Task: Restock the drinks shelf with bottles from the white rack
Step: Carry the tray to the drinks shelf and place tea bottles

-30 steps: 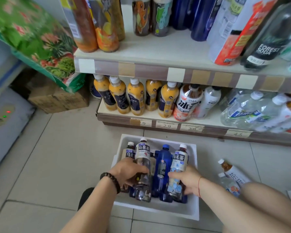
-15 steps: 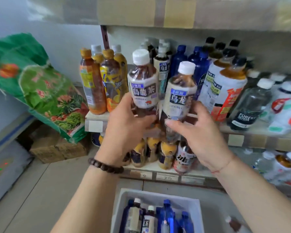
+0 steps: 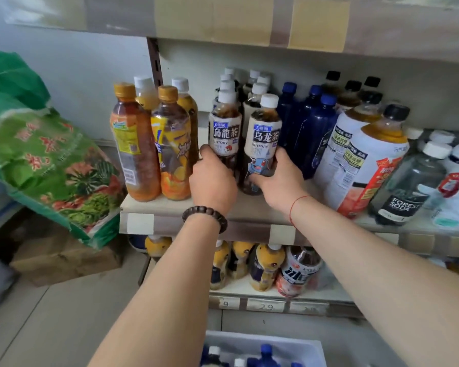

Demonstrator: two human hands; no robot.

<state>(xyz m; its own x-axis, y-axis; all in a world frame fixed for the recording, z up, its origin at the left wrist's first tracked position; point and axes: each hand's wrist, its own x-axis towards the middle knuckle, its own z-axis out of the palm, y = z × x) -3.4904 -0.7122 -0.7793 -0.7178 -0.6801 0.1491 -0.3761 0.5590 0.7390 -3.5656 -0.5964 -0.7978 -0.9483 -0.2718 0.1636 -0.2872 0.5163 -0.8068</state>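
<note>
Two oolong tea bottles stand upright on the drinks shelf [image 3: 170,207]: our left hand [image 3: 212,181] wraps the left tea bottle [image 3: 224,133], our right hand [image 3: 278,181] the right tea bottle [image 3: 264,139]. Blue bottles [image 3: 310,128] crowd just right; the white rack [image 3: 313,350] sits near, on the floor.

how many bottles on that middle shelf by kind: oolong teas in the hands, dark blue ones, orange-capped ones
oolong tea bottles, one in the left hand and one in the right hand: 2
dark blue bottles, visible: 3
orange-capped bottles: 2
total: 7
</note>
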